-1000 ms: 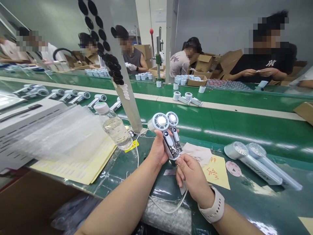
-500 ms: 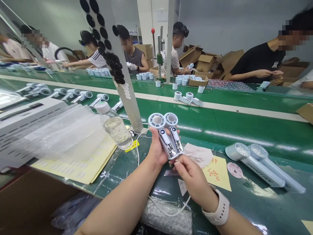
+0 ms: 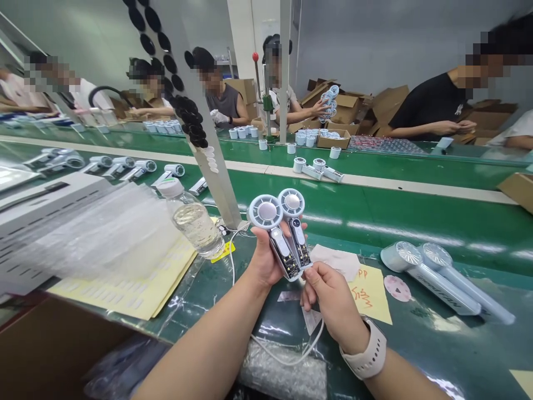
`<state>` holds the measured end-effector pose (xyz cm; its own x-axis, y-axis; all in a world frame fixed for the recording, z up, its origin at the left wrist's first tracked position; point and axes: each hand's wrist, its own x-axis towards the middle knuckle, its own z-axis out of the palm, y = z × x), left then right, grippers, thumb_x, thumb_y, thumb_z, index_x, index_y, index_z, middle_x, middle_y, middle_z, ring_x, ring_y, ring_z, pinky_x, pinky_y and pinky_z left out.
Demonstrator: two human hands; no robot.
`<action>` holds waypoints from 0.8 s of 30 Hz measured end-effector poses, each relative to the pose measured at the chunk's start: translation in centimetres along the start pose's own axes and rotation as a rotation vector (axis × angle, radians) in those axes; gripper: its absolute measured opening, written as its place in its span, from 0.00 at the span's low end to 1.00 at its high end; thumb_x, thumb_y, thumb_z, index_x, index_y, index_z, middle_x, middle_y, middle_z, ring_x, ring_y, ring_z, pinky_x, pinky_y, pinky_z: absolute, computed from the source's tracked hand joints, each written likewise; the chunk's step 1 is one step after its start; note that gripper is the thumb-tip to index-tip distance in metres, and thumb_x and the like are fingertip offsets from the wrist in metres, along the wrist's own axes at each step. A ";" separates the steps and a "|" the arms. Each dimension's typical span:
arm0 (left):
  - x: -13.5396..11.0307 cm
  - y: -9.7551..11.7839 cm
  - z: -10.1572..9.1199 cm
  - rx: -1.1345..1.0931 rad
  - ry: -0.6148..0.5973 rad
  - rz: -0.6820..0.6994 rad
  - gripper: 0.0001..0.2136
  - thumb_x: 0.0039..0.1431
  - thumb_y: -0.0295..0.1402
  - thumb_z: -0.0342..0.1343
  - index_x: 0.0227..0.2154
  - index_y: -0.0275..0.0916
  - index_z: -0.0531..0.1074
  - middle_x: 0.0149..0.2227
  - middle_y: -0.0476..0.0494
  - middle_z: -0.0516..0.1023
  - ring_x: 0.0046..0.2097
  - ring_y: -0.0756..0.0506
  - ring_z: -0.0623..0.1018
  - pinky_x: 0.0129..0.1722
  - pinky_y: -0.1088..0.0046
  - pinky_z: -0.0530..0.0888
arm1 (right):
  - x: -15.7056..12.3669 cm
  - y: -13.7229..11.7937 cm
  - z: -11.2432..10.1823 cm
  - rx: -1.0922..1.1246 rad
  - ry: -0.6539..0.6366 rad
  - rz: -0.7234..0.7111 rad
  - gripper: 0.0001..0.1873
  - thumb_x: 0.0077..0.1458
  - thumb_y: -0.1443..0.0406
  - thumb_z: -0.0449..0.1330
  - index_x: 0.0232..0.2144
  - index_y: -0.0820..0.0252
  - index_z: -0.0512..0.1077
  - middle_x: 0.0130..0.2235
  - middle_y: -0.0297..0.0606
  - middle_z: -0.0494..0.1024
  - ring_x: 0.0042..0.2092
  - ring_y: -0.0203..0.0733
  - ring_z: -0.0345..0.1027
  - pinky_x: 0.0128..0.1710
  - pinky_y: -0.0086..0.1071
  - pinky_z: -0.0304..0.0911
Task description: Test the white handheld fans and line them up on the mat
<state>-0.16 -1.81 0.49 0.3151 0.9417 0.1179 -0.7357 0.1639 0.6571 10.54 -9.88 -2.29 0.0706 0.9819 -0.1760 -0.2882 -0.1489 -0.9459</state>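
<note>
You have two hands in view, your left hand (image 3: 266, 261) and your right hand (image 3: 333, 305), and one wristwatch (image 3: 366, 350). Your left hand carries two handheld fans with open casings (image 3: 266, 211). On the bench (image 3: 416, 355) you have two more pale blue fans (image 3: 437, 283) and one water bottle (image 3: 194, 222). Across the line are at least five co-workers (image 3: 220, 100).

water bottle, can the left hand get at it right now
Probably not without letting go: the left hand is full, gripping two handheld fans. The way looks free, with the plastic water bottle close beside it and nothing between.
</note>
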 end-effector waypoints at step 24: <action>-0.6 -0.6 -0.5 0.257 -0.208 -0.237 0.27 0.34 0.44 0.76 0.39 0.36 0.80 0.36 0.41 0.82 0.40 0.41 0.81 0.42 0.68 0.76 | 1.2 -2.2 -3.5 -0.079 -0.007 -0.201 0.26 0.54 0.48 0.64 0.51 0.52 0.70 0.52 0.41 0.77 0.53 0.51 0.70 0.54 0.45 0.63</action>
<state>-0.20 -2.31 -0.40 0.5917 0.8029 0.0717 -0.4627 0.2654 0.8458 14.58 -8.76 -1.32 0.1124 0.9935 0.0195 -0.1937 0.0412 -0.9802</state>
